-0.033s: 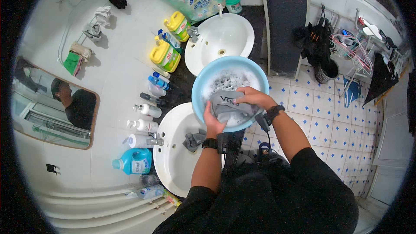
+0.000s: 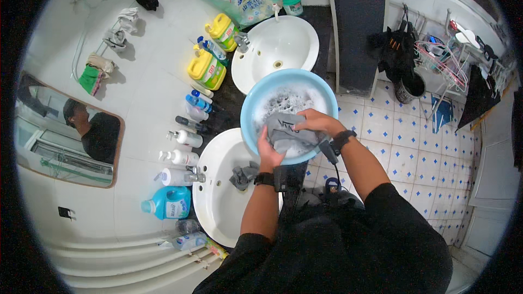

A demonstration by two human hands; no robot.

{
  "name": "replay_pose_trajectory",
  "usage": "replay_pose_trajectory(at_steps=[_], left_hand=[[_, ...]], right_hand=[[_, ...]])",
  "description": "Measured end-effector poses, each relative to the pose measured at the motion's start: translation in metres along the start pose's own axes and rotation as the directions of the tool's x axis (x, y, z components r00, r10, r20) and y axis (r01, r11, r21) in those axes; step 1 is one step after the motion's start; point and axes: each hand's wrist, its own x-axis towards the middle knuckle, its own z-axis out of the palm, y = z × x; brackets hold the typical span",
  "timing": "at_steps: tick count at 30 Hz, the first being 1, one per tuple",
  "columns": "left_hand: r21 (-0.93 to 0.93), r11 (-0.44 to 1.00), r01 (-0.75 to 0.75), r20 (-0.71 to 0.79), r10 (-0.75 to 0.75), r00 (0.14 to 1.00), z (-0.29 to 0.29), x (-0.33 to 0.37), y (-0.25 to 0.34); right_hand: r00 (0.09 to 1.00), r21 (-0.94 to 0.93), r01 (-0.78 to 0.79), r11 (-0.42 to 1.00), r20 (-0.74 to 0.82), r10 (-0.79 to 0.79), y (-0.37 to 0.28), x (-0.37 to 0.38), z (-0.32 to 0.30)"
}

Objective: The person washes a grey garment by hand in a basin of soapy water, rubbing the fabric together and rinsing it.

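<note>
Gripping grey cloth (image 2: 287, 133) from both sides: left hand (image 2: 268, 152) closing on its near-left edge, right hand (image 2: 317, 122) closing over its far-right edge. Cloth lying bunched between 2 hands, resting inside light blue basin (image 2: 251, 110) over soapy foam (image 2: 289, 99). Basin sitting directly under both hands. White sink (image 2: 215, 185) lying just left of left hand, holding second grey rag (image 2: 243, 176). Second white sink (image 2: 275, 46) lying beyond right hand. Row of bottles (image 2: 188, 130) standing well left of left hand.
</note>
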Motion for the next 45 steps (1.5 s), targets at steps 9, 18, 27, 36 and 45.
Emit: replay_pose_trajectory(at_steps=[9,18,27,36,45], left_hand=[[0.256,0.959,0.121,0.038,-0.135,0.990,-0.014,0.011,-0.013],[0.440,0.882,0.168,-0.119,-0.128,0.985,-0.009,0.021,-0.028],[0.380,0.921,-0.083,-0.277,0.199,0.940,-0.015,0.027,-0.030],[0.253,0.949,-0.188,-0.372,0.275,0.887,-0.028,0.036,-0.033],[0.136,0.983,-0.120,-0.241,0.150,0.959,-0.016,0.025,-0.026]], right_hand=[[0.991,-0.454,0.060,0.889,-0.077,-0.105,0.020,0.015,0.010],[0.936,-0.665,0.044,0.745,-0.233,-0.263,0.032,0.003,0.007],[0.985,-0.659,-0.019,0.752,-0.143,-0.101,0.034,0.003,0.015],[0.973,-0.671,-0.144,0.727,-0.232,-0.021,0.052,0.021,0.007],[0.942,-0.510,-0.186,0.840,-0.335,0.005,0.020,0.006,0.013]])
